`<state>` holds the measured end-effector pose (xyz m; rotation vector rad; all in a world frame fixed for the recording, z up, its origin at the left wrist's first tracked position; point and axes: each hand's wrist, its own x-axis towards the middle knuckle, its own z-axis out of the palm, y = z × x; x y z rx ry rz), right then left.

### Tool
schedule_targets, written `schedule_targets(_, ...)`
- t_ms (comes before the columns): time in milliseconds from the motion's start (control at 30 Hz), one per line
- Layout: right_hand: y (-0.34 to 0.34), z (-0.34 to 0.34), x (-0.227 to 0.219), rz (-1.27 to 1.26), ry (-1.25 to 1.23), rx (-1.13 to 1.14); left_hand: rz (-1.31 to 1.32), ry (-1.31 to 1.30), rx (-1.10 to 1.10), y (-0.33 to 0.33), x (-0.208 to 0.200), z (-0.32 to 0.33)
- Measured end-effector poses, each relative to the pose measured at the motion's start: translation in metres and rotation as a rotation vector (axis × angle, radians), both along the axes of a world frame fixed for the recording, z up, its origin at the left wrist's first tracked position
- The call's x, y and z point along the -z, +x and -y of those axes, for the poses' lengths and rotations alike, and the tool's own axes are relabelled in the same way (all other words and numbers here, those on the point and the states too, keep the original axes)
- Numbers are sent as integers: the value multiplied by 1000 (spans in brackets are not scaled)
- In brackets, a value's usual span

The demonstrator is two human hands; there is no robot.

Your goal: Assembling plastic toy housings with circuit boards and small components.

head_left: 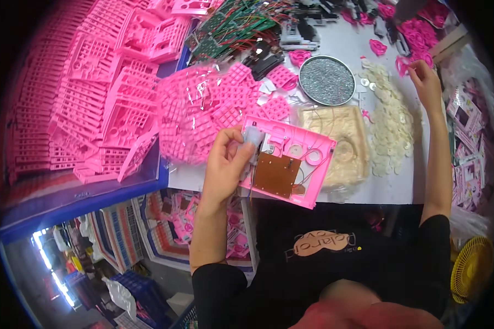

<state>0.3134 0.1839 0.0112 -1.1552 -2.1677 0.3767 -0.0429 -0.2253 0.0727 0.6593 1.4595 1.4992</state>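
Observation:
My left hand [225, 162] grips the left edge of a pink plastic housing [319, 181], tilted above the front of the table. Inside the housing sit a brown circuit board [276, 175], thin wires and round recesses. By my left thumb is a pale grey piece [252, 137] whose kind I cannot make out. My right hand [426, 82] reaches to the far right, its fingers pinched at a small pink plastic part [402, 66] beside a pile of similar pink parts [417, 35]. Under the housing's right side lies a cream, wrapped block [348, 129] with a round hollow.
A round tin of small metal screws [327, 80] stands mid-table, with cream discs [391, 120] heaped to its right. Bagged pink keypads [189, 115] lie left, beside a blue crate [93, 194] of stacked pink housings [82, 109]. Green circuit boards [230, 27] with wires lie behind.

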Motion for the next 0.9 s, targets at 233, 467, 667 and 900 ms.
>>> schedule_targets(233, -30, 139, -58, 152, -238, -740, -541, -342, 641, -34, -25, 109)
schedule_targets(467, -81, 175, -41, 541, -139, -905, -1135, -1212, 644, -47, 29, 193)
schedule_targets(667, -85, 185, -23, 662, -120, -730, -989, -55, 709, 65, 21, 42)
schedule_targets(900, -80, 190, -12, 441, -234, -642, -1307, 58, 814, 136, 69, -44)
